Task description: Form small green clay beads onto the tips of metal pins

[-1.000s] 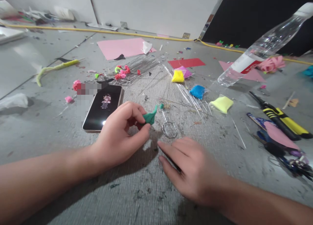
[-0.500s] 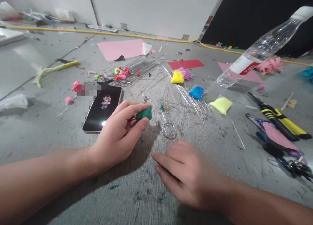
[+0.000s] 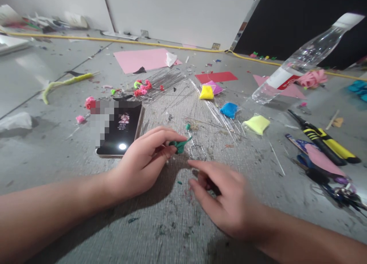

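Note:
My left hand (image 3: 150,153) is closed, pinching a lump of green modelling clay (image 3: 180,146) between thumb and fingers. A thin green point sticks out of the lump to the right. My right hand (image 3: 225,193) is a little to the right and nearer, with index finger and thumb apart and nothing visible between them; its other fingers curl under. Just beyond its index fingertip lies a bent wire piece (image 3: 197,151) with a ring-like frame and a small green clay ball (image 3: 187,127) on its far end. A tiny green crumb (image 3: 179,182) shows between the hands.
A phone (image 3: 120,130) lies left of my left hand. Yellow (image 3: 206,92), blue (image 3: 229,110) and pale yellow (image 3: 257,124) clay packets lie beyond, among loose wires. Pliers (image 3: 327,141), keys (image 3: 346,193) and a leaning plastic bottle (image 3: 304,61) are on the right.
My left hand has moved slightly right and nearer with the green clay, which now shows a pulled-out point. My right hand's index finger and thumb have spread apart.

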